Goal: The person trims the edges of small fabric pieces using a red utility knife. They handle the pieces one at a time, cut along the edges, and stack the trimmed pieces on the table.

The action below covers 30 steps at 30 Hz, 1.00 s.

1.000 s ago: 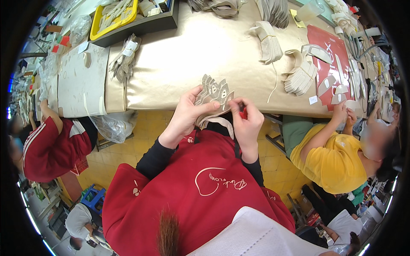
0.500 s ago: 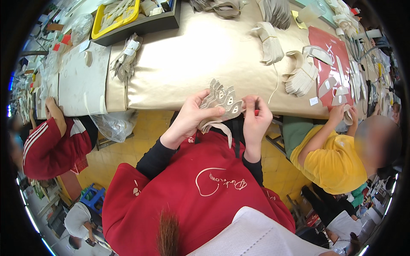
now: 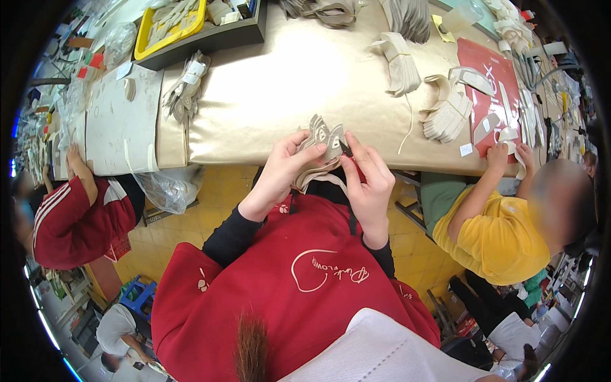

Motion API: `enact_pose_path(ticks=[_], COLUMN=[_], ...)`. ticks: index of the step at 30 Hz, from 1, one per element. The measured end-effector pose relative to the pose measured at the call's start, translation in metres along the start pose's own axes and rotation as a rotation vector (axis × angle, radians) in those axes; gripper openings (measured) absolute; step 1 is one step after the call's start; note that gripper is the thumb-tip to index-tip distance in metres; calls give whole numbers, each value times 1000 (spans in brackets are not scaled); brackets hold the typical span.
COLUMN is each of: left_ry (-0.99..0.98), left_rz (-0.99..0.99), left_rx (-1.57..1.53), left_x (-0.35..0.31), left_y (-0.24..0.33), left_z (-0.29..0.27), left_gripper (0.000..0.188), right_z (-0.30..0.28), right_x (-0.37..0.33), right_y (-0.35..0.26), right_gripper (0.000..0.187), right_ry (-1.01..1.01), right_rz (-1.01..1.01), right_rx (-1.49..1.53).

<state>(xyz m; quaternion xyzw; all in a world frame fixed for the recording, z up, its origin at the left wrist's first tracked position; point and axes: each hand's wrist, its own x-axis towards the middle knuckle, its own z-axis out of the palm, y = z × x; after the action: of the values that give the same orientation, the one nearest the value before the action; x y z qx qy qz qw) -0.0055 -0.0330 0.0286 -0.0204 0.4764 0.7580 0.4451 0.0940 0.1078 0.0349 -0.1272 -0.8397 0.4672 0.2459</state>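
In my left hand (image 3: 280,170) I grip several grey-beige stitched fabric pieces (image 3: 332,141) with wavy edges and small cut-out openings. They fan upward above my thumb, and a pale strip (image 3: 310,178) of the same material curves beneath my fingers. My right hand (image 3: 370,183) is closed at the pieces' right edge. Between its fingers shows a small tool with a red handle (image 3: 346,149) and a dark part; its kind is mostly hidden. Both hands are above my lap, at the near edge of the gold-coloured table (image 3: 254,121).
Bundles of beige strips (image 3: 447,113) and a tied bundle (image 3: 186,86) lie on the table. At the far left stands a dark tray (image 3: 245,37) with a yellow basket (image 3: 139,41). A person in yellow (image 3: 499,229) works at right, another in red (image 3: 83,219) at left.
My right hand has moved left and turned inward, bringing the red-handled tool against the pieces. The pieces are now bunched closer together. The person in yellow has shifted their hands slightly.
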Motion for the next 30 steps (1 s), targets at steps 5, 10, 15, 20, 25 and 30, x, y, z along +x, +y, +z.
enact_pose_path(ticks=[5,10,15,20,25,30], left_ry=[10,8,5,2,11,-1], left_rz=[20,22,25,21,20,23], left_rx=[-11,37,74,73,47,65], left_x=[-3,-3,-3,-3,-4,-4], left_y=[1,2,1,0,-2,-1], left_z=[-2,-3,-2,-3,-3,-2], left_gripper=[31,28,26,26,26,26], right_z=[7,9,11,11,10,7], right_x=[-1,0,-1,-2,0,0], right_y=[8,12,14,16,16,12], right_gripper=[39,38,40,42,42,45], right_ry=[3,11,12,22,29,6], right_rz=[-19,-61,-67,-118,-158,-109], right_rx=[-27,-50,-50,-108,-131,-122])
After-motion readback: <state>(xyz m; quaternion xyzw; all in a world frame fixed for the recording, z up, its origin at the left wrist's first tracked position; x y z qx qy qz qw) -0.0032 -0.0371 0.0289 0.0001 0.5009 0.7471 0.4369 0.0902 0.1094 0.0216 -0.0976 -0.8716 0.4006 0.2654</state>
